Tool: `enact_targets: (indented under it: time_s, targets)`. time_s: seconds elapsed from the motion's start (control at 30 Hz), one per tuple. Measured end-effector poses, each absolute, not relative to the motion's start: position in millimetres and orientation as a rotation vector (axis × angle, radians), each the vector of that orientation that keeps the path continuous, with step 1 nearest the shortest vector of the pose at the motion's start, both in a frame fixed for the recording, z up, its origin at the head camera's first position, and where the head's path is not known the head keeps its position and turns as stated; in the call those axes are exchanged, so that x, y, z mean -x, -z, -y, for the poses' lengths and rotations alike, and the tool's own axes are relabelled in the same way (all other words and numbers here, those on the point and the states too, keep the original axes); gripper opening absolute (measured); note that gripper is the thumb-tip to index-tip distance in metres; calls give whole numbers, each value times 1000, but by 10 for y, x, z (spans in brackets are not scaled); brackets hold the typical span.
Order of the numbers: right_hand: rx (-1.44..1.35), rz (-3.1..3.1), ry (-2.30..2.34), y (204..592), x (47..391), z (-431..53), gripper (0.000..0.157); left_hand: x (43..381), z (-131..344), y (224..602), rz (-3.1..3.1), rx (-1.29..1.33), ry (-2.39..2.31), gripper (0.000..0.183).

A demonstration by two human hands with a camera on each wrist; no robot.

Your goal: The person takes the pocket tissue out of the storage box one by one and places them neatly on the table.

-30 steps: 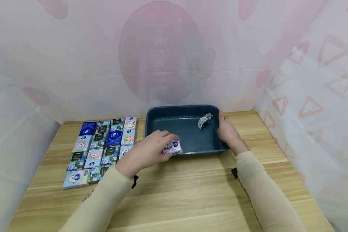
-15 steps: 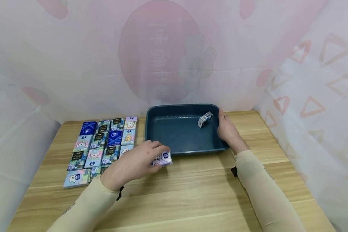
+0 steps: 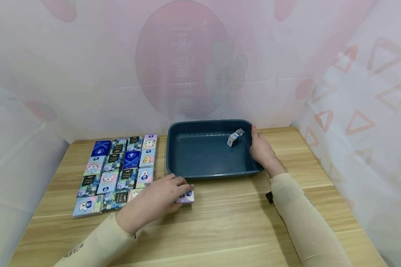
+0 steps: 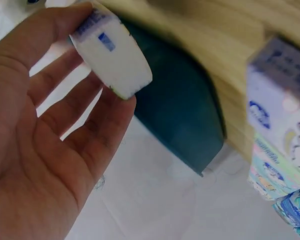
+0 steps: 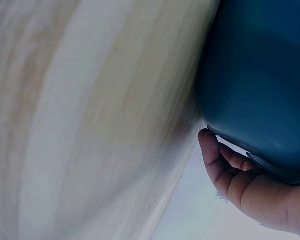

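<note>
Between thumb and fingers, my left hand pinches a small pale purple tissue pack low over the table, in front of the tray. In the left wrist view the white end of this tissue pack faces the camera. My right hand grips the right end of the dark teal tray, and in the right wrist view its fingers lie along the tray's outer side. One tissue pack leans on its edge inside the tray, near the right end.
Several tissue packs lie side by side in a block left of the tray, in blue, floral and cartoon wrappers. The front ones are partly hidden by my left hand. A pale curtain hangs behind the wooden table.
My left hand has carried the purple tissue pack from the tray's front rim leftward and toward me, down near the table. The right hand and the tray have stayed nearly still.
</note>
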State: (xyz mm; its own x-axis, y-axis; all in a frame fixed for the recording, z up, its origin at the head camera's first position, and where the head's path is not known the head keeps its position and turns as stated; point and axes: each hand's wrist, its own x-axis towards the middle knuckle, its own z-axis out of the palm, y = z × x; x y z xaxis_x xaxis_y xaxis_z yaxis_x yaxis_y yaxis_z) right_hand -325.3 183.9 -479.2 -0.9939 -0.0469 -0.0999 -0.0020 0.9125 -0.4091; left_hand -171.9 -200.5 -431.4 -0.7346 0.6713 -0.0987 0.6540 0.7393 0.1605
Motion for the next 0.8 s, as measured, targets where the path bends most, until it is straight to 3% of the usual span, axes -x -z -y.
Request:
enact_targets:
  time_s: [0.8]
  targets:
    - [3,-2929,663,4789,3257,-1843,80,1703,1996,4675,-2924,-1103,-8,37]
